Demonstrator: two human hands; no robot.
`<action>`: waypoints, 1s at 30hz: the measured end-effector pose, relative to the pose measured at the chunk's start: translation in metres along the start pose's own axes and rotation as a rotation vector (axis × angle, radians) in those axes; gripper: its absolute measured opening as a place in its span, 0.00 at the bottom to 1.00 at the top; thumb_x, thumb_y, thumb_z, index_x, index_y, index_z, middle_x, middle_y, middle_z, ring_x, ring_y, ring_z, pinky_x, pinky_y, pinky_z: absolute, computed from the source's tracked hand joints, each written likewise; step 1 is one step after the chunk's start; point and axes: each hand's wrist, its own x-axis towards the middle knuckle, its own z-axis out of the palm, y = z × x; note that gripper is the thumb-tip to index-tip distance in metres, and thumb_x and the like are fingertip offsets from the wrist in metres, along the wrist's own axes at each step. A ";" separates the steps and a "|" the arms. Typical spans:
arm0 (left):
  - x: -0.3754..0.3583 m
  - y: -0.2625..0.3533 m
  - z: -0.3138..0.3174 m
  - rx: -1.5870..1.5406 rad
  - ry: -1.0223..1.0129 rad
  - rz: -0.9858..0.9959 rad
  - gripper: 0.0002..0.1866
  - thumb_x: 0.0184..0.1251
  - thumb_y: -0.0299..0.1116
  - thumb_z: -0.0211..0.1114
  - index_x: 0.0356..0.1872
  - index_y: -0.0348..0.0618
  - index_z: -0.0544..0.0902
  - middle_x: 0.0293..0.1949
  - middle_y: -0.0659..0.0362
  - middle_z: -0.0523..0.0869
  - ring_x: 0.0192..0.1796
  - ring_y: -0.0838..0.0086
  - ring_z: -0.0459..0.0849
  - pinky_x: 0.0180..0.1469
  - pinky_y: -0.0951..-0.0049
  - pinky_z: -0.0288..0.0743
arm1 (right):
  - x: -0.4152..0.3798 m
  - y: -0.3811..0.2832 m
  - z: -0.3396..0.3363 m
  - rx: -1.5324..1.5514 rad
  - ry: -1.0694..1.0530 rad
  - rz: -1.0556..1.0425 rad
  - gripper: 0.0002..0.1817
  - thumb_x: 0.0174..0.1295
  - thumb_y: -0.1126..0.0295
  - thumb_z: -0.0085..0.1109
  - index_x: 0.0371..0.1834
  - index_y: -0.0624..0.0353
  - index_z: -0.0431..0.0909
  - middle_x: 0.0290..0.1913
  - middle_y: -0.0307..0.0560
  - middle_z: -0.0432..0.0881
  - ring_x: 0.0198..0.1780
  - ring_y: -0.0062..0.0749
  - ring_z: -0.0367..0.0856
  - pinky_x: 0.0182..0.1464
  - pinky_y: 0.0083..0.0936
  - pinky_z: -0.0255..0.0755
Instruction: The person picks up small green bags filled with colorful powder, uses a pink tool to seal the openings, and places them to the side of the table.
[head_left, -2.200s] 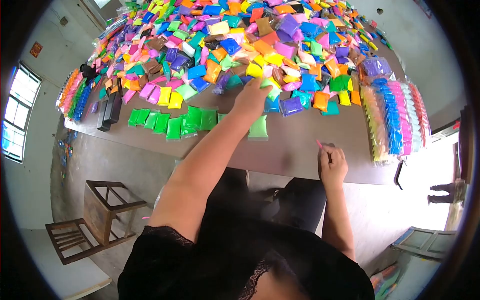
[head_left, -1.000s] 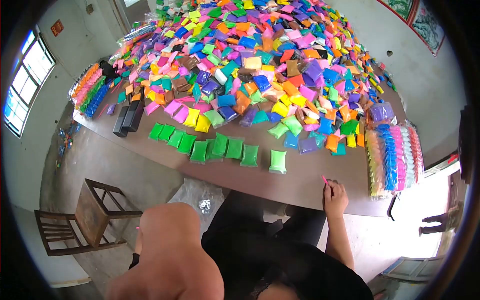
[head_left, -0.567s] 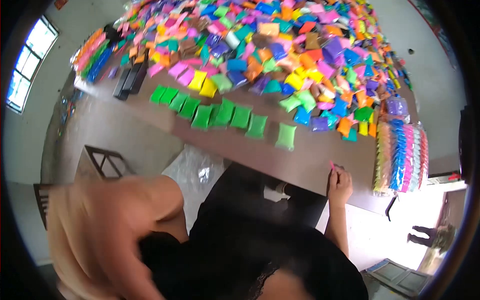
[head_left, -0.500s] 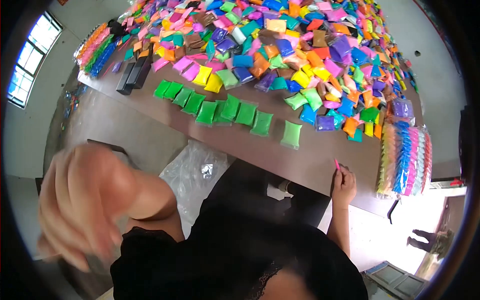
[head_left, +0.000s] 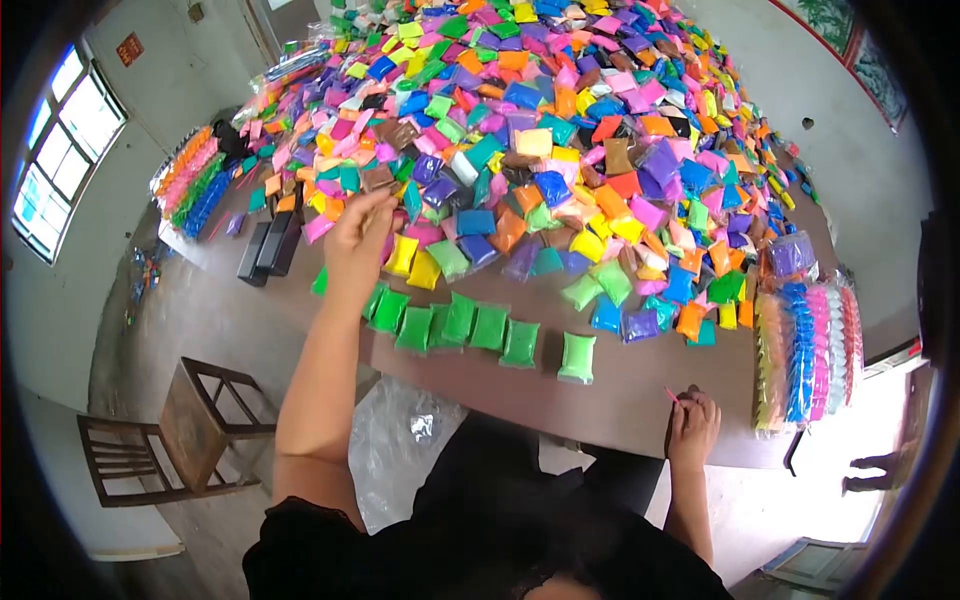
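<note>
My left hand [head_left: 358, 242] reaches out over the near edge of a huge pile of small coloured packets [head_left: 560, 130], fingers apart, above pink and yellow packets; I cannot see anything in it. Just below it runs a row of green packets [head_left: 470, 325] laid side by side on the brown table [head_left: 620, 400]. My right hand [head_left: 692, 425] rests on the table's front edge, closed around a thin pink stick [head_left: 671, 396].
Bundled strips of packets in clear wrap [head_left: 810, 345] lie at the right end, more bundles [head_left: 190, 180] at the far left. Black boxes [head_left: 268, 250] sit near the left edge. A wooden chair [head_left: 170, 435] and a clear plastic bag [head_left: 410, 440] are on the floor.
My left arm swung back down beside my body and has now reached forward again, further left, over the pink and yellow packets. My right hand stayed at the table edge.
</note>
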 end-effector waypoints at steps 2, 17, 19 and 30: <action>0.050 -0.030 0.006 0.040 -0.071 0.069 0.16 0.76 0.27 0.61 0.61 0.35 0.79 0.51 0.53 0.88 0.52 0.74 0.87 0.54 0.75 0.82 | 0.001 0.001 0.005 -0.009 0.025 -0.008 0.04 0.65 0.69 0.63 0.36 0.57 0.81 0.57 0.52 0.81 0.59 0.53 0.77 0.60 0.44 0.69; 0.345 -0.150 0.092 1.020 -0.020 0.251 0.36 0.67 0.40 0.64 0.72 0.32 0.65 0.58 0.35 0.81 0.62 0.40 0.79 0.67 0.51 0.71 | 0.000 0.007 0.008 0.025 -0.073 0.057 0.05 0.65 0.69 0.59 0.36 0.58 0.75 0.61 0.59 0.78 0.63 0.59 0.74 0.65 0.51 0.65; 0.349 -0.136 0.109 1.187 -0.050 0.039 0.34 0.64 0.42 0.69 0.68 0.36 0.71 0.56 0.37 0.83 0.59 0.42 0.81 0.63 0.49 0.75 | -0.004 0.010 0.012 0.012 -0.062 0.040 0.07 0.66 0.67 0.59 0.35 0.57 0.74 0.61 0.58 0.78 0.63 0.60 0.74 0.64 0.52 0.65; 0.419 -0.072 0.234 0.992 -0.037 0.732 0.16 0.63 0.35 0.68 0.49 0.39 0.80 0.44 0.42 0.86 0.49 0.45 0.85 0.52 0.49 0.78 | 0.000 0.007 0.010 -0.034 -0.068 0.012 0.09 0.58 0.76 0.64 0.33 0.56 0.71 0.58 0.57 0.78 0.61 0.58 0.76 0.62 0.53 0.68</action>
